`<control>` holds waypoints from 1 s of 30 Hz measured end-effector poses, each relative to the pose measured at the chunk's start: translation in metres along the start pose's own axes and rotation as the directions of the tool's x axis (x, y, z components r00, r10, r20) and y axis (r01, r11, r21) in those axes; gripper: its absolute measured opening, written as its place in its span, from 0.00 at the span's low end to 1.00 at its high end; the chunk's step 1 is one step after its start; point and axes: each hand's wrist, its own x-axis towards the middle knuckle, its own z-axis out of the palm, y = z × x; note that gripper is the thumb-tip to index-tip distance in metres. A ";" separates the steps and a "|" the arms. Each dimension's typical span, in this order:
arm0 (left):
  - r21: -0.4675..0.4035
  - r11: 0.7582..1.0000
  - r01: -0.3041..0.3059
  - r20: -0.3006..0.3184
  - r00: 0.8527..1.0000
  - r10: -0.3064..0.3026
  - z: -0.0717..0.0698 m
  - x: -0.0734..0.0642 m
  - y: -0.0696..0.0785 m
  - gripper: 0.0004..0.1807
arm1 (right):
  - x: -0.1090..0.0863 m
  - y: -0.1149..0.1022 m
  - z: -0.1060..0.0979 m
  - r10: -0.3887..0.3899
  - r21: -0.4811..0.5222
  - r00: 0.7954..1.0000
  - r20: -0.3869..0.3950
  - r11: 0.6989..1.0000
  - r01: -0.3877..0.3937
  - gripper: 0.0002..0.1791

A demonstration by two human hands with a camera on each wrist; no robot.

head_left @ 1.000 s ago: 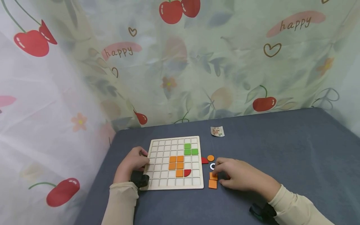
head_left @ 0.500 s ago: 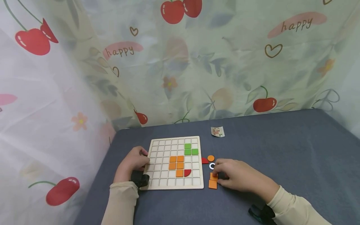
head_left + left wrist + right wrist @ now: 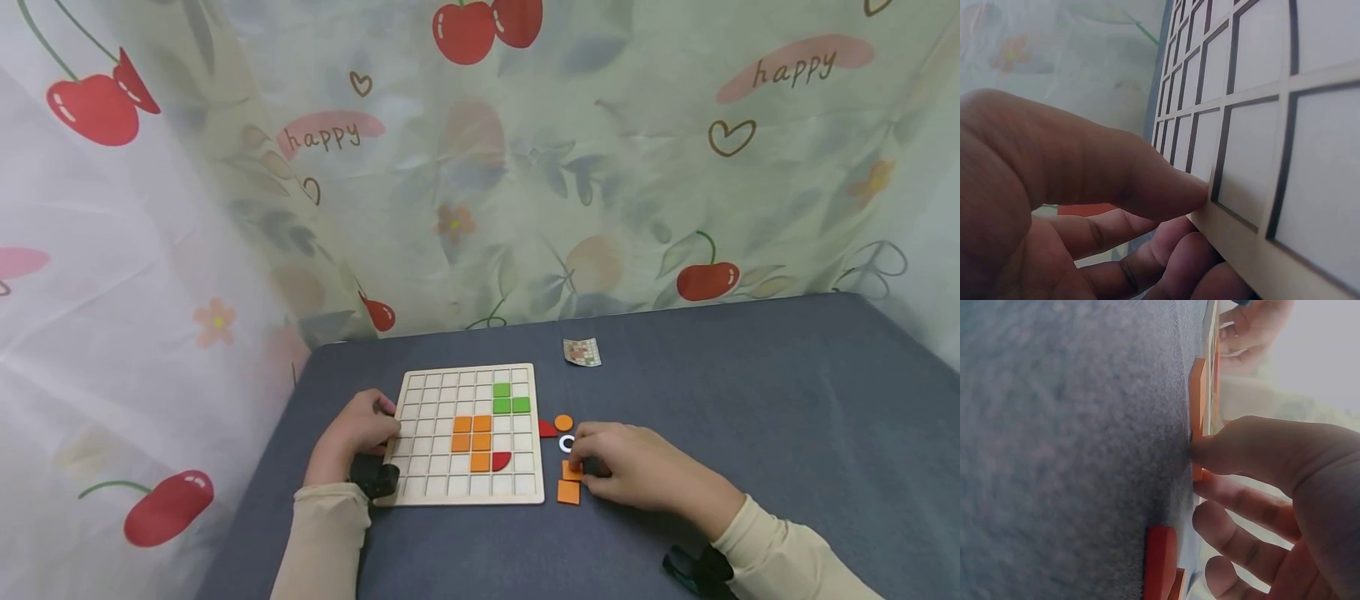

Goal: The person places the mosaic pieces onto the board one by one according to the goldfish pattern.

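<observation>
A person's left hand (image 3: 360, 429) bends inward, thumb (image 3: 1122, 165) pressed above curled fingers (image 3: 1188, 265), its sleeved forearm (image 3: 322, 537) extended forward. The right hand (image 3: 630, 462), back upward, reaches in on a slanting forearm (image 3: 787, 542), thumb and index finger (image 3: 1250, 499) drawn into a pinch, the remaining fingers loosely bent below the wrist camera's nearer thumb.

R grip (image 3: 633, 467) edged slightly L, in closer on far orange sq. tile (image 3: 570, 472).
</observation>
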 end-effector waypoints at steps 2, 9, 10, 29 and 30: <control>-0.001 1.000 0.000 0.001 1.000 0.000 0.000 0.001 -0.001 0.18 | 0.000 0.001 0.000 -0.007 -0.007 1.000 -0.011 1.000 0.007 0.10; -0.015 1.000 -0.003 0.010 1.000 0.003 0.000 0.002 -0.001 0.18 | 0.000 0.003 0.001 -0.022 -0.032 0.998 -0.059 0.999 0.020 0.09; -0.015 1.000 -0.002 0.010 1.000 0.002 0.000 0.002 -0.001 0.18 | 0.000 0.003 0.001 -0.025 -0.035 0.998 -0.064 0.999 0.023 0.09; -0.015 1.000 0.015 0.007 1.000 -0.015 0.000 0.004 -0.002 0.17 | 0.007 -0.009 0.000 -0.117 -0.069 0.983 -0.142 0.992 0.108 0.07; -0.012 1.000 0.016 0.006 1.000 -0.016 0.001 0.004 -0.002 0.17 | 0.008 -0.011 0.000 -0.132 -0.068 0.980 -0.147 0.990 0.123 0.07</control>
